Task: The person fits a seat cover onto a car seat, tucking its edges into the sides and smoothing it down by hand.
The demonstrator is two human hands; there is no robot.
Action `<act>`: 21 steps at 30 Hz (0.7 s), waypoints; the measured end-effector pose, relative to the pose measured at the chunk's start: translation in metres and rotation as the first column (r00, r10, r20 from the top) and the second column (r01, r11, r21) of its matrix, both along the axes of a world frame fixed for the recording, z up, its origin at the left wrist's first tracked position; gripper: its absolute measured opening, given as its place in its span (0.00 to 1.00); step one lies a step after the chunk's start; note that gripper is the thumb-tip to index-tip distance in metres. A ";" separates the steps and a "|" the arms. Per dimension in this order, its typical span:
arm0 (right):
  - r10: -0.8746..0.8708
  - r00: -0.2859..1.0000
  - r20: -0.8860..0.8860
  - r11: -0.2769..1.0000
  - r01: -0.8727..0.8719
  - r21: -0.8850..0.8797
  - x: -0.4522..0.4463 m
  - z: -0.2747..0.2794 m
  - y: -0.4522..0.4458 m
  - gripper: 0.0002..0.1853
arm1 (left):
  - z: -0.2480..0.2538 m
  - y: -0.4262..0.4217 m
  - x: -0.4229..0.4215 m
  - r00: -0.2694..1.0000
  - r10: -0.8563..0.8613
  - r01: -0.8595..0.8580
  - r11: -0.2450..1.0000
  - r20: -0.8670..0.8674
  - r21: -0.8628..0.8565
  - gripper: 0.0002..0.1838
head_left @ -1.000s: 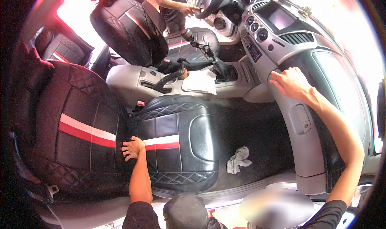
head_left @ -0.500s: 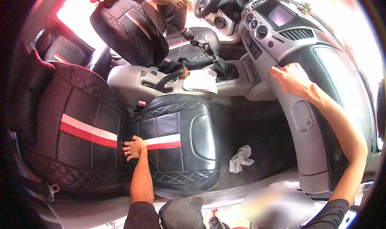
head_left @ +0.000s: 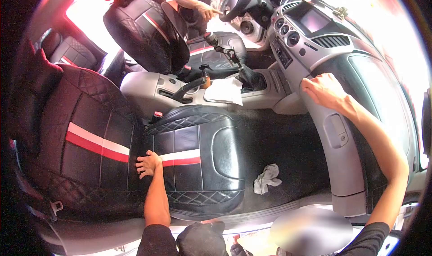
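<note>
My left hand (head_left: 149, 164) rests, fingers spread, in the crease where the backrest (head_left: 85, 121) meets the black seat cushion (head_left: 186, 139). A white and red stripe (head_left: 181, 158) runs across the cushion beside it. My right hand (head_left: 325, 90) presses on the edge of the grey and black dashboard (head_left: 317, 121), above the glove box latch (head_left: 336, 130). Its fingers are curled in, and whatever is under them is hidden. On the dark floor between seat and dashboard lies a crumpled light cloth (head_left: 267, 179).
A grey centre console (head_left: 139, 87) carries the handbrake (head_left: 189, 88), an orange spray bottle (head_left: 205, 79), a folded white cloth (head_left: 223, 92) and the gear lever (head_left: 249, 76). Across the car, a co-worker's hand (head_left: 208, 11) is near the steering wheel (head_left: 236, 4). A seat belt buckle (head_left: 157, 115) stands beside the cushion.
The co-worker's hand has moved right, towards the steering wheel, with a finger extended. My hands stay in the same places, while the view has shifted slightly.
</note>
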State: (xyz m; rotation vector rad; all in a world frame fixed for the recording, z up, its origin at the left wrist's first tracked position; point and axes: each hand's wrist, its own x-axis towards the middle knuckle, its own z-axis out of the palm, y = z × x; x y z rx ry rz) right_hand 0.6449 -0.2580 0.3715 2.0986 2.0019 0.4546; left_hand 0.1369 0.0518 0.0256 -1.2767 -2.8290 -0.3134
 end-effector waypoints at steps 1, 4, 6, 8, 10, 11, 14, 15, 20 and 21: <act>0.000 1.000 0.007 1.000 0.000 -0.007 0.000 0.001 0.000 0.14 | 0.001 0.000 0.000 1.000 -0.001 0.001 1.000 0.004 -0.002 0.33; 0.003 1.000 0.023 1.000 -0.003 -0.024 -0.003 0.003 0.000 0.14 | 0.006 -0.003 0.002 1.000 -0.003 0.003 1.000 0.014 -0.004 0.33; 0.011 0.999 0.031 0.999 -0.010 -0.030 -0.003 0.004 0.000 0.14 | 0.006 -0.003 0.002 1.000 -0.002 0.002 1.000 0.017 0.001 0.33; 0.010 1.000 0.028 0.999 -0.009 -0.035 -0.006 0.006 -0.001 0.14 | 0.006 -0.003 0.002 1.000 -0.002 0.002 1.000 0.014 -0.004 0.33; 0.016 1.000 0.015 1.000 -0.015 -0.024 -0.004 0.005 -0.001 0.13 | 0.008 -0.004 0.003 1.000 -0.002 0.002 1.000 0.013 -0.008 0.33; 0.022 1.000 0.002 1.000 -0.022 -0.009 -0.002 0.002 0.000 0.13 | 0.010 -0.005 0.003 1.000 -0.001 0.001 1.000 0.013 -0.011 0.33; 0.023 1.000 -0.002 1.000 -0.023 -0.011 0.002 0.000 -0.001 0.12 | 0.008 -0.004 0.004 1.000 0.006 -0.006 1.000 0.001 0.000 0.33; 0.021 1.000 0.002 1.000 -0.021 -0.019 0.002 0.001 -0.002 0.12 | 0.007 -0.004 0.003 1.000 0.010 -0.010 1.000 -0.005 0.006 0.33; -0.006 1.000 0.030 0.998 0.008 -0.067 -0.002 0.005 -0.001 0.13 | 0.004 -0.003 0.002 1.000 0.002 -0.002 1.000 -0.017 0.012 0.32; -0.002 0.999 0.036 0.997 0.005 -0.076 -0.002 0.006 -0.001 0.13 | 0.004 -0.004 0.002 1.000 0.000 0.000 1.000 -0.019 0.012 0.32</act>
